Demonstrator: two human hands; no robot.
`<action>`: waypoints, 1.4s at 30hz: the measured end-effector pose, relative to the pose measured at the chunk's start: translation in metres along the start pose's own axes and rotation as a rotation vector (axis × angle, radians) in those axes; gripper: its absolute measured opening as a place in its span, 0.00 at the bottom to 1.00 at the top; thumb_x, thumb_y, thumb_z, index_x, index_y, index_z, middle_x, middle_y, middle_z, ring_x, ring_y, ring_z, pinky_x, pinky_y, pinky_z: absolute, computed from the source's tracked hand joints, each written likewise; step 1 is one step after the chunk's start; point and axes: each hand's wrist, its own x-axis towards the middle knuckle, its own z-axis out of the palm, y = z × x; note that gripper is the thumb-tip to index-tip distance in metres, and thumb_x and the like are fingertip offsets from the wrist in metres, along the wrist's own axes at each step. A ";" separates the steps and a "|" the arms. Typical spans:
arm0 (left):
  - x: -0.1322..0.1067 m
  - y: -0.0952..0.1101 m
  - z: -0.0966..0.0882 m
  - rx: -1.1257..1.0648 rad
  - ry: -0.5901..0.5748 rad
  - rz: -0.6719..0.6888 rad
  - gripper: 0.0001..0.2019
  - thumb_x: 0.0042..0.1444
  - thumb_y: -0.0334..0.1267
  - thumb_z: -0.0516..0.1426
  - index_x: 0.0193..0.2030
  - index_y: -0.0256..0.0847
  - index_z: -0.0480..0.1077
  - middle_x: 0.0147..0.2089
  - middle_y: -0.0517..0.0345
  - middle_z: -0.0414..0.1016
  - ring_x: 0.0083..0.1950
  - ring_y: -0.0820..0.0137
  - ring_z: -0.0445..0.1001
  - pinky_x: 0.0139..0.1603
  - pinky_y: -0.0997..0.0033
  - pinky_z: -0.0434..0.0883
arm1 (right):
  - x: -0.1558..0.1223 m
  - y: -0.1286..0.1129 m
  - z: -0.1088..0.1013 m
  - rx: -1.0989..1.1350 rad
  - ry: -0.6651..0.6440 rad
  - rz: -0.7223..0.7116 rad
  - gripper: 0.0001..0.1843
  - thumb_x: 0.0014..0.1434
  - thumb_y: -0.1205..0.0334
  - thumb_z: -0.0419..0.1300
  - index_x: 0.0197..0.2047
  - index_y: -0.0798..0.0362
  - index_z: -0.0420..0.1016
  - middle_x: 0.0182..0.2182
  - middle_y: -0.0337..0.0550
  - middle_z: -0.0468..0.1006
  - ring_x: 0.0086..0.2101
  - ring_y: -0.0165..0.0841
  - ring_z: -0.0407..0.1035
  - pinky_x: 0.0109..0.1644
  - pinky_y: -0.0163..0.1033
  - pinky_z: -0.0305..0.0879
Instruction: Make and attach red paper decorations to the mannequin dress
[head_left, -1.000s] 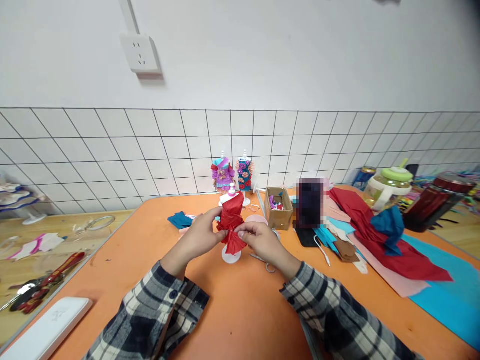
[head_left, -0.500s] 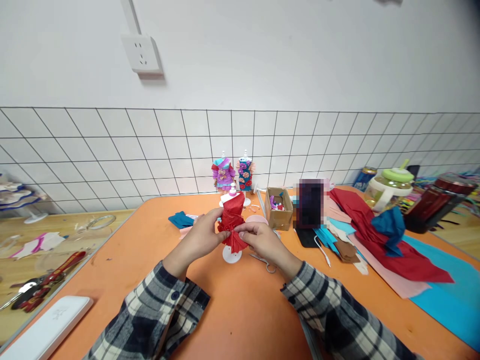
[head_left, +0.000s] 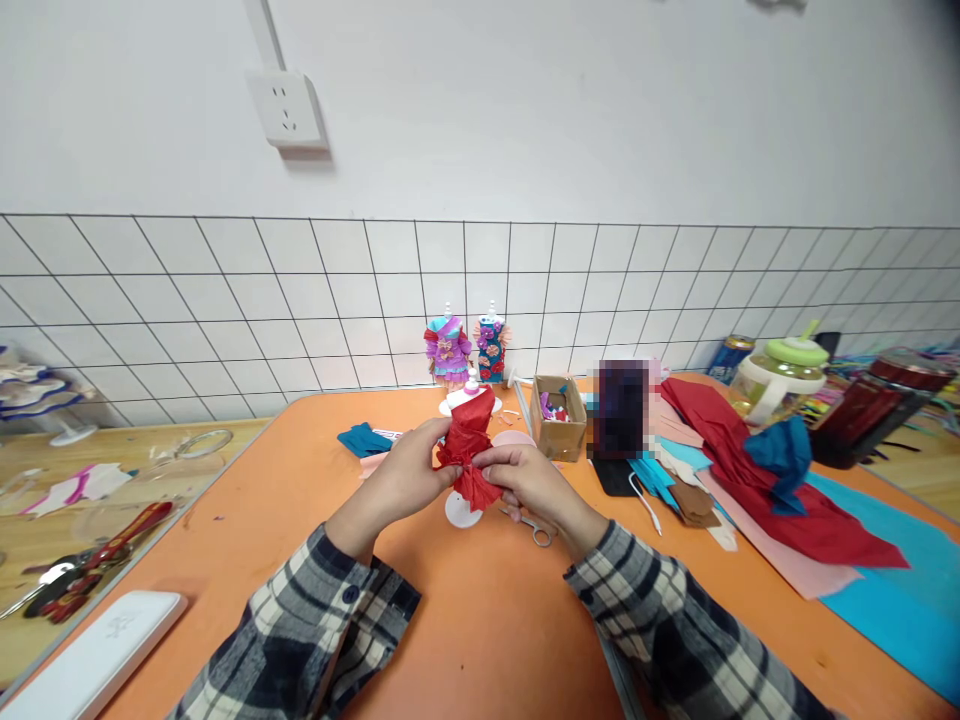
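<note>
A small white mannequin on a round stand [head_left: 459, 508] wears a red crepe-paper dress [head_left: 468, 440] at the middle of the orange table [head_left: 480, 620]. My left hand [head_left: 409, 472] pinches the red paper at the waist from the left. From the right, my right hand [head_left: 525, 478] is closed on the same waist and the skirt below it. Both sleeves are plaid. Small scissors [head_left: 534, 527] lie on the table just under my right hand.
Two dressed mannequins [head_left: 465, 350] stand by the tiled wall, a cardboard box [head_left: 558, 416] beside them. Red, pink and blue paper sheets [head_left: 780, 500], a phone, a green-lidded jar [head_left: 780, 375] and a dark jar lie at the right. A white case [head_left: 97, 655] and red scissors [head_left: 97, 560] are at the left.
The red-dressed mannequin has tilted a little to the right and both hands have shifted slightly with it, still gripping its waist.
</note>
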 end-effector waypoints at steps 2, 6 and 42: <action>0.000 -0.003 0.001 -0.016 0.008 -0.009 0.19 0.49 0.30 0.56 0.50 0.42 0.70 0.51 0.52 0.76 0.54 0.58 0.74 0.54 0.57 0.70 | -0.001 -0.001 0.000 0.030 -0.021 0.015 0.18 0.48 0.66 0.57 0.44 0.59 0.76 0.12 0.26 0.60 0.11 0.23 0.50 0.13 0.31 0.55; 0.002 -0.009 0.002 -0.022 0.012 -0.045 0.18 0.50 0.31 0.56 0.50 0.42 0.70 0.50 0.50 0.76 0.52 0.57 0.75 0.52 0.56 0.71 | -0.001 0.000 0.001 0.018 -0.040 0.001 0.22 0.49 0.66 0.57 0.48 0.60 0.75 0.12 0.26 0.60 0.12 0.23 0.50 0.13 0.31 0.57; 0.005 0.013 0.005 -0.195 0.148 -0.152 0.26 0.51 0.52 0.62 0.52 0.38 0.70 0.53 0.47 0.77 0.55 0.54 0.74 0.52 0.56 0.71 | -0.007 0.048 0.026 0.822 -0.021 0.056 0.22 0.47 0.51 0.71 0.39 0.50 0.68 0.27 0.31 0.65 0.22 0.22 0.55 0.19 0.27 0.37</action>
